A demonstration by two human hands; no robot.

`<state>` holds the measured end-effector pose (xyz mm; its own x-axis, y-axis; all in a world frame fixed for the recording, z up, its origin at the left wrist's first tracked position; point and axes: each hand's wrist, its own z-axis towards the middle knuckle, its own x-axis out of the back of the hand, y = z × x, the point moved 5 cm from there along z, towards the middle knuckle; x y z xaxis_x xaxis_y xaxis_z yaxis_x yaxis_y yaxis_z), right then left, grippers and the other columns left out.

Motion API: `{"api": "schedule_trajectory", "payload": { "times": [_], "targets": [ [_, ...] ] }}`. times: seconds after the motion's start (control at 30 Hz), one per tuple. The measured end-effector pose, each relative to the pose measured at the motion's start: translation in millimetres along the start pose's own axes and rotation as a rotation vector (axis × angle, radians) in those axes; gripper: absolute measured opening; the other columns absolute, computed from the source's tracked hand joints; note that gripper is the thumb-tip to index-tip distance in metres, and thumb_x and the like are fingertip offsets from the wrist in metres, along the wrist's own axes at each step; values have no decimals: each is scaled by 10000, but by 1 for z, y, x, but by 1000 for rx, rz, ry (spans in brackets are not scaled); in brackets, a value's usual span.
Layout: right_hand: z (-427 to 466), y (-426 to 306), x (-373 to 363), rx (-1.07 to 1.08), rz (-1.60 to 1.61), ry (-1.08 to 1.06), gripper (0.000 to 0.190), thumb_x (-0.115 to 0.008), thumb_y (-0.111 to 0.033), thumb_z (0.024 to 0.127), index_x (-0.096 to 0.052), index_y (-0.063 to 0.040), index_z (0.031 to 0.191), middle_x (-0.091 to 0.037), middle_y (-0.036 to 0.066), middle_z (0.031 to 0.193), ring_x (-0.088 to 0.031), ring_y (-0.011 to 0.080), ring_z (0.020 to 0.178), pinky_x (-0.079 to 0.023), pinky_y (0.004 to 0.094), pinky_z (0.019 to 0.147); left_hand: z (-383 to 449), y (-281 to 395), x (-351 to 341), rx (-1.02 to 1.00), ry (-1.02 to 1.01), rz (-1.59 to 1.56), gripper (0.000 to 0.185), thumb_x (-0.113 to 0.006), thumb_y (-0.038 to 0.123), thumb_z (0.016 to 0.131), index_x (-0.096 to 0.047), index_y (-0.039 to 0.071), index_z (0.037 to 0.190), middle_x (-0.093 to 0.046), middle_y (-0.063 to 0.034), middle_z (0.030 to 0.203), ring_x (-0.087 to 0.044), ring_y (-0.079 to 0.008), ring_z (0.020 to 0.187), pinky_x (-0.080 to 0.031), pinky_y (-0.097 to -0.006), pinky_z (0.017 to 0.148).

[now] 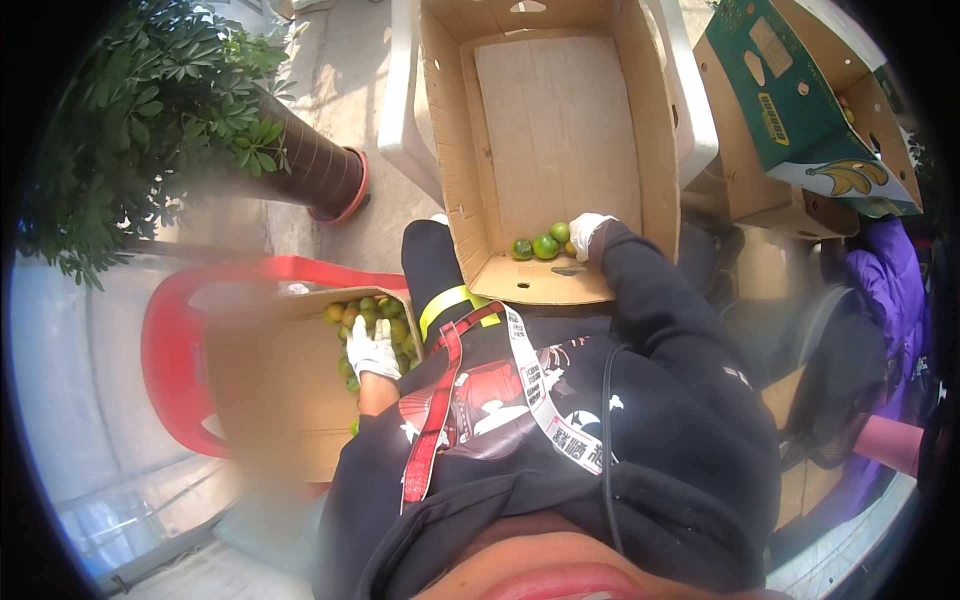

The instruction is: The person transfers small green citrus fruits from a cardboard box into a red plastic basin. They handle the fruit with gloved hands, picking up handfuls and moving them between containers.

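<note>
My left hand [373,349], in a white glove, rests with fingers spread on a pile of green and orange-tinged citrus fruits [367,306]. They lie along one side of a cardboard box [300,375] on a red plastic chair [169,352]. My right hand [591,231], also gloved, reaches down into a larger, deep cardboard box [559,127] in front of me. Beside it, at the box's near end, sit several green citrus fruits [545,246]. A yellowish one [571,249] is partly hidden against the right fingers; whether they grip it cannot be seen.
Under the large box is a white foam box [694,97]. A green banana carton [795,90] stands stacked at the right, near a purple garment [885,259]. At upper left stands a leafy plant in a brown pot [315,150]. A blurred patch covers part of the left side.
</note>
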<state>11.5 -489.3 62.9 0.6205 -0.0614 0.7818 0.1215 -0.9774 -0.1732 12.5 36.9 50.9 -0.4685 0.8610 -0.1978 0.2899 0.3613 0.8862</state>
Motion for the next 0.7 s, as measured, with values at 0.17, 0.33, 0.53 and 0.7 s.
{"api": "schedule_trajectory", "payload": {
  "times": [0.17, 0.33, 0.53, 0.7],
  "targets": [
    [8, 14, -19, 11, -18, 28, 283, -769, -234, 737, -775, -43, 945, -743, 186, 956, -715, 347, 936, -571, 423, 825, -22, 9, -44, 50, -2, -102, 505, -441, 274, 1061, -279, 203, 1533, -328, -123, 1558, -466, -426, 1315, -500, -515, 1046],
    [5, 16, -18, -25, 9, 53, 291, -744, -216, 744, -772, -45, 978, -742, 185, 971, -717, 344, 941, -573, 429, 822, -48, 24, -59, 34, 51, -216, 432, -608, 173, 994, -474, 143, 1404, -574, -98, 1283, -592, -281, 1124, -579, -402, 932],
    [-5, 30, -9, -78, 68, 23, 288, -737, -242, 751, -767, -44, 957, -738, 200, 965, -712, 368, 947, -570, 451, 810, -84, 43, -97, -41, -91, 5, 483, -566, 193, 1024, -420, 115, 1477, -514, -129, 1408, -597, -251, 1166, -536, -399, 981],
    [-29, 16, 55, -181, 308, 156, 403, -712, -306, 827, -677, -55, 1139, -723, 176, 1067, -690, 357, 1007, -535, 419, 866, -109, 47, -142, -49, -246, 119, 423, -561, 164, 1027, -460, 88, 1431, -520, -123, 1354, -587, -242, 1131, -530, -393, 969]
  ]
}}
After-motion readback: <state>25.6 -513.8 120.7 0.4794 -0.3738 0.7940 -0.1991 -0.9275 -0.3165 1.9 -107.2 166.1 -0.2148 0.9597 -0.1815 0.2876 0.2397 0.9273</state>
